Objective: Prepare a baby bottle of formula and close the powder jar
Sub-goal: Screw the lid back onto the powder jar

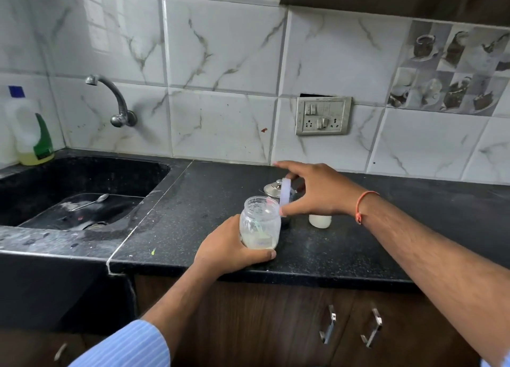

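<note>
- My left hand (234, 245) is wrapped around the lower part of the powder jar (260, 223), thumb curled across its front, holding it upright near the front edge of the black bench (358, 242).
- The jar is clear glass and its mouth is uncovered; pale powder fills the bottom, and a light scoop-like piece shows faintly inside, too blurred for me to name for sure.
- My right hand (314, 192) pinches the white lid (285, 192) between thumb and fingers, with the index finger stretched out toward the wall. The lid is tilted nearly on edge, just above and to the right of the jar's rim, not seated on it.
- An orange thread band (363, 205) circles my right wrist.
- A small white container (320, 221) stands on the bench just below my right hand, to the right of the jar; I cannot tell whether it is the baby bottle.
- A shiny metal lidded vessel (271, 188) sits behind the jar, partly hidden by the lid.
- To the left, the dark sink (154, 173) holds a spoon (92, 201); a tap (116, 99) juts from the tiled wall above it.
- A bottle of yellowish liquid with a green label (33, 137) stands in the far left corner.
- A switch plate (323, 115) is set into the tiles behind the bench.
</note>
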